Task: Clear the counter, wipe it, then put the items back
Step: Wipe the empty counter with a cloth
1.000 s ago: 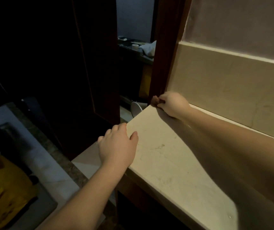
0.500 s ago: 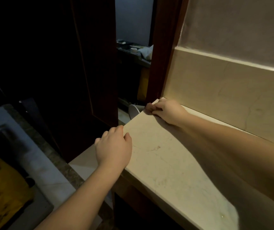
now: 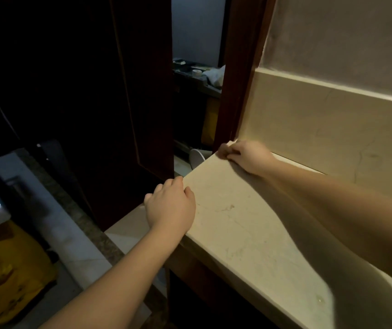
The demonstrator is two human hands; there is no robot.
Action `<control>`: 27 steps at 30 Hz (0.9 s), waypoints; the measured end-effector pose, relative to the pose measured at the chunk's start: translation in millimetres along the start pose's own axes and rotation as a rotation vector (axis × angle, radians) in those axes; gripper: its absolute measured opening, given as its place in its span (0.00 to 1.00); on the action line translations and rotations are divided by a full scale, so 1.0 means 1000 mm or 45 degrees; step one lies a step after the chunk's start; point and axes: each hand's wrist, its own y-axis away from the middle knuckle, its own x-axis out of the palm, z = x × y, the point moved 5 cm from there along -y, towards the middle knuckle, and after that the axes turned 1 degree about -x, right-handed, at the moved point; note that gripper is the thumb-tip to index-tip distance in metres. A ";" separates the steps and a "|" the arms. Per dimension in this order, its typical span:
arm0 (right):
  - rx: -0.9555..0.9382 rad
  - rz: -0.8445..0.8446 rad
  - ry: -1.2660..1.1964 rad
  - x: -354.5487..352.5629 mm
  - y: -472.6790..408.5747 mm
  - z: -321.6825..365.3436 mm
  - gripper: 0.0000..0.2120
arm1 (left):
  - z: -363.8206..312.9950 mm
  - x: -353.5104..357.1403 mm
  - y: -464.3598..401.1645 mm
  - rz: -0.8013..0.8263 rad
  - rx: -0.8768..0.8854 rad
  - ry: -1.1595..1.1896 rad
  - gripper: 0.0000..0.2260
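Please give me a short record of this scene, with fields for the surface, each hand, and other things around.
surface: pale stone counter, bare where visible
left hand: rests on the counter's near corner, fingers curled over the edge
right hand: at the far corner, pinching a small dark thing, too dim to identify
behind: beige wall panel, dark wooden door
floor, left: yellow cloth
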 end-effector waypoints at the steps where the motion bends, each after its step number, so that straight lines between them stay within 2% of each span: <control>1: 0.076 -0.034 -0.003 -0.001 -0.010 -0.007 0.10 | 0.000 0.000 0.000 0.002 0.002 -0.002 0.18; 4: 0.078 -0.044 0.005 0.001 -0.017 0.009 0.12 | -0.001 -0.001 0.000 0.011 0.000 0.005 0.18; 9: -0.254 -0.008 -0.099 0.005 0.030 0.055 0.11 | 0.001 -0.001 0.001 -0.003 0.001 0.014 0.18; 14: 0.031 -0.043 -0.012 -0.003 -0.007 0.016 0.12 | 0.002 -0.003 0.001 0.016 0.012 0.042 0.18; 16: -0.016 -0.039 -0.017 -0.001 -0.003 0.034 0.12 | 0.004 -0.003 0.001 0.030 0.006 0.080 0.18; 20: -0.281 0.031 -0.116 0.001 0.035 0.068 0.11 | 0.007 -0.007 0.005 -0.029 0.004 0.187 0.17; 22: -0.214 0.031 -0.045 -0.005 0.028 0.051 0.11 | 0.011 -0.008 0.005 -0.038 0.006 0.248 0.16; 25: 0.009 -0.051 0.008 -0.008 0.011 0.030 0.13 | 0.017 -0.004 0.002 -0.016 -0.025 0.320 0.17; 27: -0.050 -0.045 0.007 -0.003 0.013 0.051 0.13 | 0.020 -0.003 0.002 -0.026 -0.054 0.353 0.16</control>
